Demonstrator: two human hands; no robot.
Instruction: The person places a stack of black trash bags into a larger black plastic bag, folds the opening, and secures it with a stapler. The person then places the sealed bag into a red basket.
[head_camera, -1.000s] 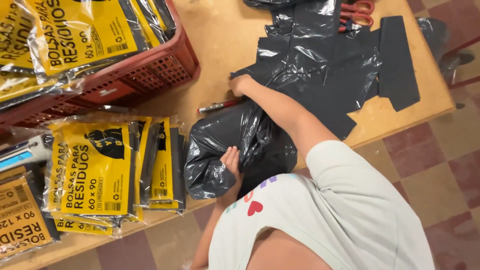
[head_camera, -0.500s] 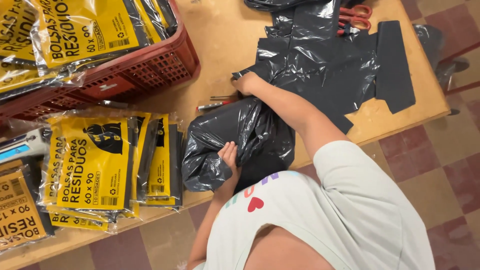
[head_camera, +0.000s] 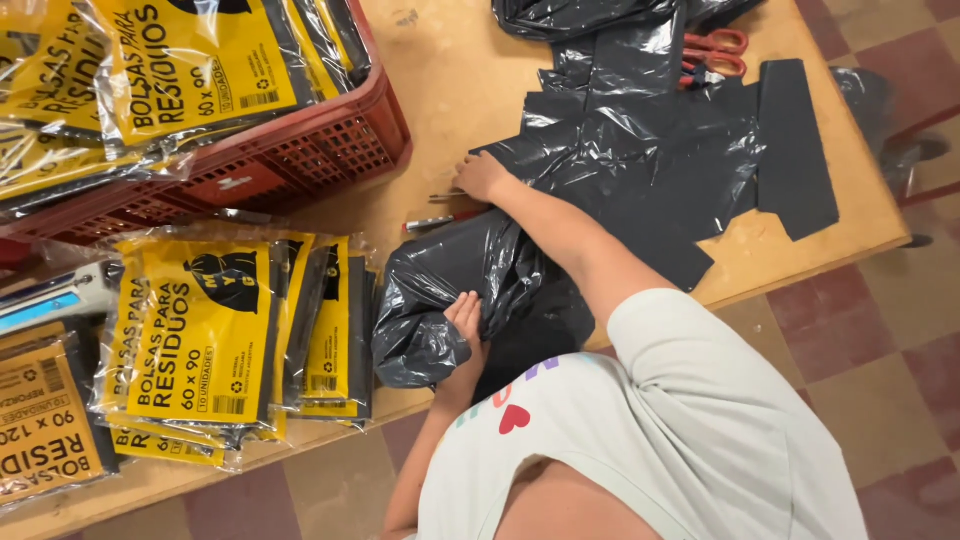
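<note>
My left hand (head_camera: 465, 322) is shut on a bunched black plastic bag (head_camera: 430, 300) at the near edge of the wooden table (head_camera: 450, 80). My right hand (head_camera: 485, 176) reaches across it, with the fingers resting on the table at the edge of a pile of flat black bag sheets (head_camera: 640, 150). A thin pen (head_camera: 440, 222) lies just below that hand. My white sleeve (head_camera: 700, 380) hides part of the pile's near edge.
A red plastic crate (head_camera: 300, 160) full of yellow bag packs stands at the left. More yellow packs (head_camera: 210, 340) are stacked beside the bunched bag. Red-handled scissors (head_camera: 715, 55) lie on the black sheets. A grey-blue tool (head_camera: 55, 295) pokes in at the far left.
Both hands stay nearly where they were. The bunched bag has shifted slightly under my right forearm, and the view has drifted a little.
</note>
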